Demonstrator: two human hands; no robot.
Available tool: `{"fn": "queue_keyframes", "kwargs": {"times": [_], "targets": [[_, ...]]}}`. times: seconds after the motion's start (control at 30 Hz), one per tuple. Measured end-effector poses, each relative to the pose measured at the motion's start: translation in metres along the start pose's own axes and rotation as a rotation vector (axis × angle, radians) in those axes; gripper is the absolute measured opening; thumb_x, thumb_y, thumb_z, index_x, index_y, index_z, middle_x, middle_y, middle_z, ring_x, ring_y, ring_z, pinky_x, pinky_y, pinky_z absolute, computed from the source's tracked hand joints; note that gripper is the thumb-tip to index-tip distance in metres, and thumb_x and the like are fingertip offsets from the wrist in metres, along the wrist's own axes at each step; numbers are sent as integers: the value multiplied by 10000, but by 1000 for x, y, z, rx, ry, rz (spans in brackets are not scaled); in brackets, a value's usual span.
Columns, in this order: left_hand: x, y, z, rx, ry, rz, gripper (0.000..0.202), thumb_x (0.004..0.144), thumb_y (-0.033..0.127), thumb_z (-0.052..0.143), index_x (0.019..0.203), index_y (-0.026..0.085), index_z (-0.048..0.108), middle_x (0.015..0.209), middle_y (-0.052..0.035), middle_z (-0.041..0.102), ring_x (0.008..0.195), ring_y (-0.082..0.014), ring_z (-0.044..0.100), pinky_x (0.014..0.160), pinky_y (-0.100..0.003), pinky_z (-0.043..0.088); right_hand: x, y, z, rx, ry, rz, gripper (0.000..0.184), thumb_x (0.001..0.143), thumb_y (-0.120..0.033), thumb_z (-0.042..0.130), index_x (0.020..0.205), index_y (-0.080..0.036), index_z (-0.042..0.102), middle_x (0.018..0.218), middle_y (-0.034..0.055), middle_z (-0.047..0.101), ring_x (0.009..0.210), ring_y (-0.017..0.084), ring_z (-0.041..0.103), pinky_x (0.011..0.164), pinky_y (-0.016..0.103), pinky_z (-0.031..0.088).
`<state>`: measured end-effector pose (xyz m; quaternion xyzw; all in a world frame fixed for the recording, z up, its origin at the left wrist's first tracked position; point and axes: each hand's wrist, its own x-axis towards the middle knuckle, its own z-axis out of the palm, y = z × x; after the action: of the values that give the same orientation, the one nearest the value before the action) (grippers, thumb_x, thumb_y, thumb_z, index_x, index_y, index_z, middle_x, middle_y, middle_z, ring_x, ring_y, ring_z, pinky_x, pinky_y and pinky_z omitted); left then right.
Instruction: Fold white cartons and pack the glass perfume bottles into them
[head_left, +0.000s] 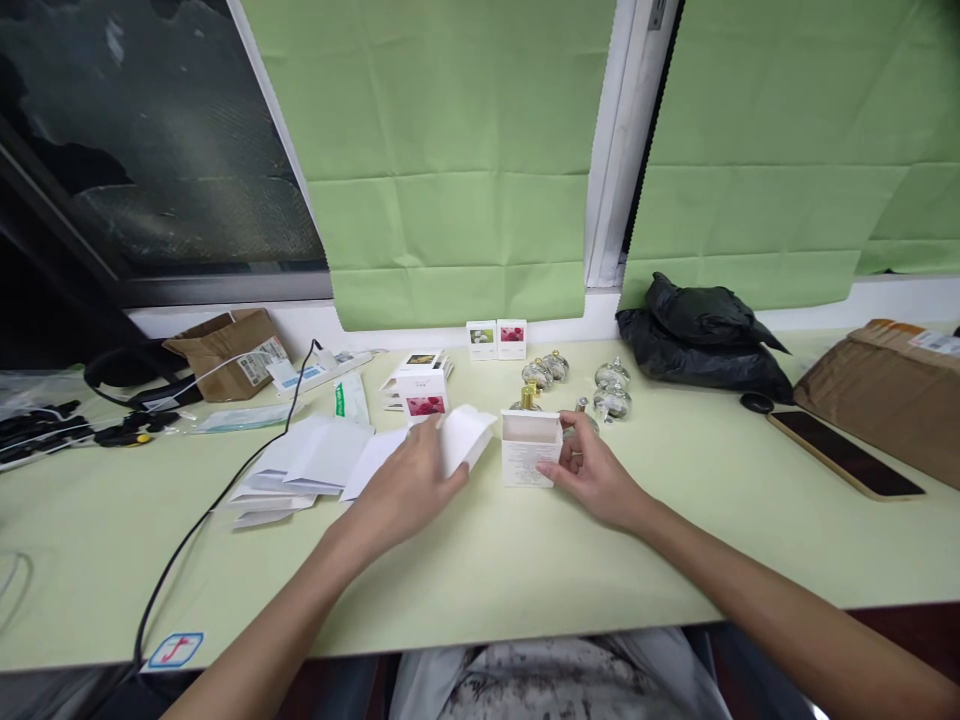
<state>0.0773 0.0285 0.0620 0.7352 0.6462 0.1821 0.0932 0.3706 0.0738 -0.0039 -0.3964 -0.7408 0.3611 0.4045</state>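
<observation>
My left hand (414,478) grips a folded white paper insert (466,438), its fingers mostly behind it. Just to the right, a small white box (523,462) with printed text stands with its top open, and my right hand (598,472) holds it by the right side. The insert is beside the box, apart from it. Behind the box are a bottle with a gold cap (527,397) and a silver-capped bottle (582,406), both partly hidden. More white paper inserts (328,455) lie in a loose pile left of my left hand.
Several round glass bottles (613,388) stand farther back. Two small picture boxes (496,340) stand by the wall, and flat printed cartons (424,388) are stacked left of them. A black bag (697,345), a phone (846,455) and a brown parcel (889,400) lie right; a black cable (217,500) crosses left.
</observation>
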Motion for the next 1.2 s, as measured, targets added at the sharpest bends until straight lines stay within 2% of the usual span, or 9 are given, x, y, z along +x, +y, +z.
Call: {"fn": "queue_keyframes", "kwargs": {"times": [0.13, 0.2, 0.3, 0.47, 0.6, 0.8, 0.9, 1.03, 1.2], "targets": [[-5, -2, -12, -289, 184, -34, 773, 964, 577, 619, 1604, 305, 282, 1584, -160, 487, 1270, -374, 654, 990, -510, 563, 0, 4, 1, -12, 83, -65, 578, 942, -471, 742, 1329, -313, 343, 1180, 65, 604, 733, 175, 586, 599, 336, 507], [-6, 6, -12, -499, 274, 48, 757, 957, 542, 662, 1571, 339, 268, 1590, -133, 453, 1291, -311, 636, 1022, -459, 564, 0, 3, -1, -59, 190, -197, 554, 937, -434, 749, 1280, -321, 330, 1354, 121, 541, 896, 223, 632, 631, 354, 521], [-4, 27, -6, -714, 361, 260, 707, 933, 468, 719, 1466, 322, 277, 1550, -143, 449, 1351, -269, 580, 1074, -428, 544, -4, -5, -7, -195, 275, -425, 468, 954, -343, 722, 1275, -339, 382, 1487, 140, 477, 1270, 337, 568, 879, 495, 554], [10, 63, 5, -527, 445, 592, 587, 872, 351, 810, 1185, 285, 318, 1528, -177, 451, 1441, -311, 500, 1083, -475, 515, -9, -22, -16, -268, 184, -529, 437, 995, -433, 637, 1421, -399, 545, 1640, 77, 367, 1461, 427, 411, 1136, 637, 410], [23, 75, 17, -291, 517, 706, 499, 890, 354, 798, 1126, 259, 368, 1474, -201, 465, 1425, -356, 497, 1019, -500, 537, -7, -27, -15, -190, 201, -476, 734, 929, -704, 633, 1546, -331, 492, 1521, 142, 469, 1399, 450, 451, 1136, 626, 428], [29, 78, 22, -209, 648, 841, 538, 895, 364, 816, 1225, 227, 414, 1487, -236, 459, 1400, -348, 504, 1049, -541, 548, -2, -38, -10, -163, 471, -443, 459, 985, -467, 699, 1405, -296, 631, 1378, 133, 570, 1330, 375, 524, 1132, 584, 455], [31, 75, 10, -255, 595, 902, 579, 902, 347, 822, 1311, 242, 426, 1550, -229, 434, 1489, -344, 444, 1128, -575, 515, 3, -47, -14, 35, 403, -392, 401, 1020, -453, 665, 1386, -290, 645, 1308, 118, 669, 1226, 330, 628, 1053, 507, 540], [36, 61, -3, -274, 504, 935, 560, 933, 245, 787, 1392, 276, 467, 1619, -202, 407, 1511, -325, 454, 1112, -540, 549, 12, -63, -26, 235, 243, -281, 319, 1029, -445, 668, 1305, -287, 685, 1089, 67, 728, 874, 219, 706, 740, 352, 625], [44, 48, 0, -292, 583, 902, 526, 930, 173, 779, 1375, 281, 520, 1578, -176, 499, 1466, -324, 520, 1088, -521, 565, 22, -74, -30, 368, 107, -229, 267, 990, -418, 740, 1210, -269, 713, 1037, 40, 733, 771, 159, 691, 671, 292, 628]]}}
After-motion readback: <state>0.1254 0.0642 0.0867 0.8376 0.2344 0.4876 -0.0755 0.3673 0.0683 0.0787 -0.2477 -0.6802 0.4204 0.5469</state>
